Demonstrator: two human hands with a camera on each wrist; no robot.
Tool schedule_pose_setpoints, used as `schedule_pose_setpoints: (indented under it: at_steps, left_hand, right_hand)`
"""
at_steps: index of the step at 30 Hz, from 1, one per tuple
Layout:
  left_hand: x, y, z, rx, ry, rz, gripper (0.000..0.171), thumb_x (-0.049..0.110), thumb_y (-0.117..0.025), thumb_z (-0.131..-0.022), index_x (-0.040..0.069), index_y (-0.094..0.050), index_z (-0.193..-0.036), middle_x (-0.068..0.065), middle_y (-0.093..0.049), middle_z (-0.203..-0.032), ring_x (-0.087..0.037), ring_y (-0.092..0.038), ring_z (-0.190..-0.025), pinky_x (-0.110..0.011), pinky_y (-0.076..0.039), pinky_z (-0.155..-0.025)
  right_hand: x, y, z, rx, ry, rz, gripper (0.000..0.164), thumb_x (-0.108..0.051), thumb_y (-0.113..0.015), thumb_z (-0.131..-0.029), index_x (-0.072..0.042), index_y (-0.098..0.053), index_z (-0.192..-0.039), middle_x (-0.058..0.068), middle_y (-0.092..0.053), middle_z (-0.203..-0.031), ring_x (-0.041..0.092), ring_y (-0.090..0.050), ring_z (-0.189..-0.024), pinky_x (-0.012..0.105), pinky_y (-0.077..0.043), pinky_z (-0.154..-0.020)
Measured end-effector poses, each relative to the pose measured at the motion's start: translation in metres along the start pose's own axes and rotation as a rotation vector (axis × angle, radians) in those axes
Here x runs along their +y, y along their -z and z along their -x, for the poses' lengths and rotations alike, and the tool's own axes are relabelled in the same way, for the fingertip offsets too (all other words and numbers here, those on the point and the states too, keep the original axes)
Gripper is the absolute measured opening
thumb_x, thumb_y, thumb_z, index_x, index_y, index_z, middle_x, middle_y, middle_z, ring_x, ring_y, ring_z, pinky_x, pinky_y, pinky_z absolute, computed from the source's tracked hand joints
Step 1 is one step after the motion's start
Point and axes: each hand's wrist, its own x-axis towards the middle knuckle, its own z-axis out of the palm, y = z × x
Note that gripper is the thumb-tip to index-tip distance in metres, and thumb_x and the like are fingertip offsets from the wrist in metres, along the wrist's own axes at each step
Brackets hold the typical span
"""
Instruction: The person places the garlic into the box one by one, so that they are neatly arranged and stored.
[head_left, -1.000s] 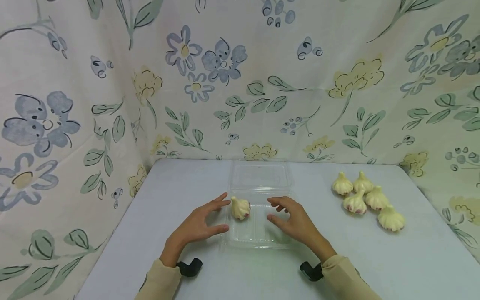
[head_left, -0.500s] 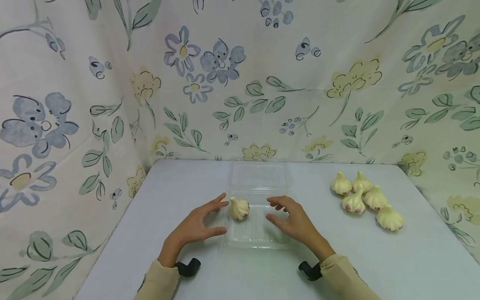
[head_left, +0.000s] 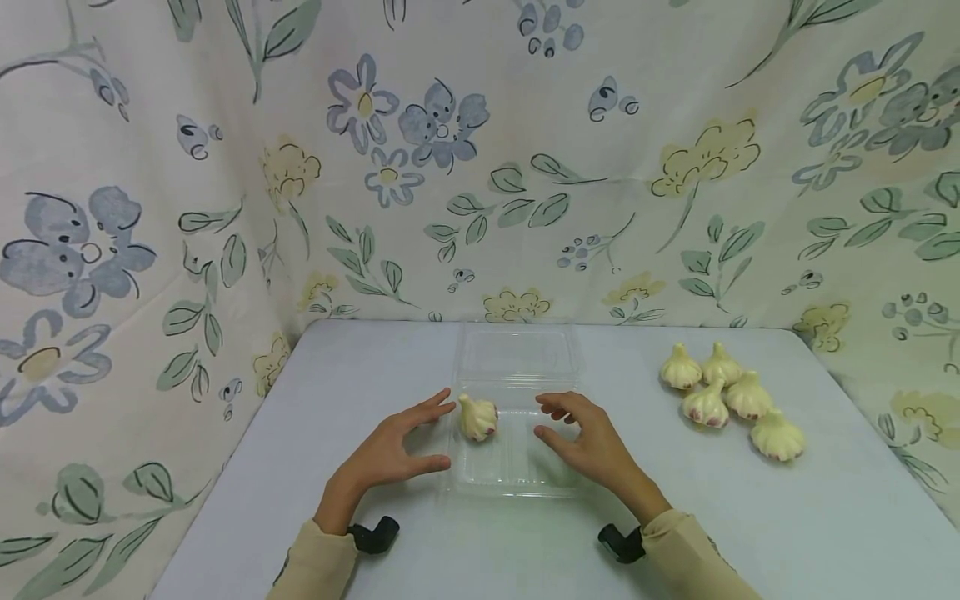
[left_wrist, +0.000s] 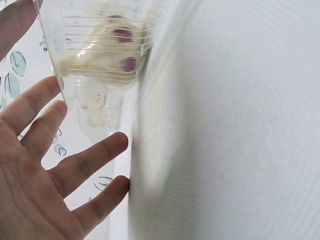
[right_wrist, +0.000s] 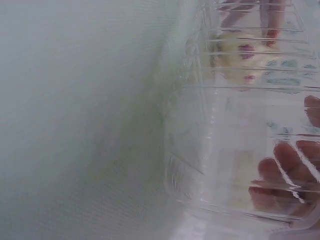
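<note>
A clear plastic clamshell container [head_left: 510,482] lies with its lid folded back on the white table. In its left part sits one garlic bulb [head_left: 477,418], tipped on its side; purple marks show on it through the ribbed wall in the left wrist view. My left hand [head_left: 386,450] is at the container's left side, thumb and fingers spread and holding nothing. In the left wrist view its fingertips [left_wrist: 54,85] are at the rim; whether they touch it I cannot tell. Over the right part, my right hand [head_left: 588,437] has loosely bent fingers with nothing between them.
Several more garlic bulbs [head_left: 705,406] are grouped on the right of the table [head_left: 360,358]. The open lid [head_left: 517,350] reaches toward the table's far edge. A floral curtain [head_left: 480,167] hangs behind and on both sides.
</note>
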Motion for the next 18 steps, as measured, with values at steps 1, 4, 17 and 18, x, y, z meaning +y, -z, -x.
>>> schedule_pose_setpoints:
  at_steps: [1,4,17,18]
  left_hand:
    - [0.0,0.0,0.0,-0.001,0.004,-0.001,0.079,0.043,-0.085,-0.081,0.032,-0.05,-0.151,0.018,-0.032,-0.165,-0.018,-0.032,-0.154,-0.058,-0.033,-0.12]
    - [-0.001,0.0,0.0,-0.007,0.015,-0.002,0.081,0.045,-0.085,-0.081,0.032,-0.049,-0.152,0.02,-0.031,-0.165,-0.018,-0.032,-0.154,-0.059,-0.033,-0.12]
    - [0.0,0.0,0.001,-0.003,0.028,0.003,0.081,0.045,-0.086,-0.08,0.032,-0.05,-0.151,0.024,-0.03,-0.164,-0.017,-0.035,-0.153,-0.059,-0.032,-0.12]
    - [0.0,0.0,0.001,-0.004,0.029,0.003,0.081,0.045,-0.086,-0.08,0.031,-0.051,-0.151,0.024,-0.03,-0.164,-0.017,-0.036,-0.152,-0.058,-0.033,-0.12]
  right_hand:
    - [0.0,0.0,0.0,-0.001,-0.003,0.0,0.041,-0.013,-0.081,-0.088,-0.012,-0.067,-0.127,0.011,-0.073,-0.109,0.03,-0.068,-0.098,0.043,-0.058,-0.082]
    - [-0.001,0.0,0.0,0.01,-0.008,0.009,0.04,-0.014,-0.081,-0.088,-0.011,-0.068,-0.125,0.012,-0.074,-0.109,0.03,-0.068,-0.098,0.045,-0.058,-0.082]
    - [0.01,0.008,0.007,0.297,0.0,0.034,0.031,-0.002,-0.082,-0.083,-0.009,-0.073,-0.111,0.001,-0.074,-0.106,0.019,-0.063,-0.099,0.024,-0.05,-0.086]
    - [0.011,0.01,0.008,0.318,-0.004,0.034,0.03,-0.002,-0.082,-0.082,-0.008,-0.073,-0.111,0.002,-0.074,-0.106,0.019,-0.063,-0.099,0.023,-0.049,-0.085]
